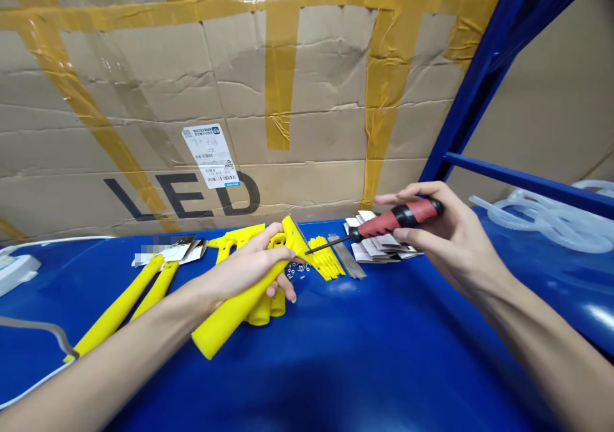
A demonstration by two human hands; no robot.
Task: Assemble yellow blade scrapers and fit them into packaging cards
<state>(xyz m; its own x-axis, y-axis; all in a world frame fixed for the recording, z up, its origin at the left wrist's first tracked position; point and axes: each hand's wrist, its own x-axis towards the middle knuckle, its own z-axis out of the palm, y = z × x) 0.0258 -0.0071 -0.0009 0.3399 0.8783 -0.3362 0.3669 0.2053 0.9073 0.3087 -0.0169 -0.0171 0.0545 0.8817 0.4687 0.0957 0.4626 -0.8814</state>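
My left hand [261,259] is closed around a yellow scraper [230,313], its handle slanting down to the left and its head up. In my right hand [446,227] is a red-and-black screwdriver [378,225], held by thumb and fingers around the handle. Its shaft points left, with the tip at or very near the scraper's head; contact is hard to make out. Behind my left hand lie more yellow scraper handles [260,315], partly hidden. Small metal nuts or screws [302,268] are scattered beside yellow plastic pieces [329,260] and thin grey metal strips [349,259].
Two yellow long-handled tools [119,301] with packaging lie at left on the blue table [364,349]. White folded cards [371,248] are piled behind the screwdriver. A taped cardboard box [316,112] stands behind, with a blue metal frame [472,93] and clear tubing [542,217] at right.
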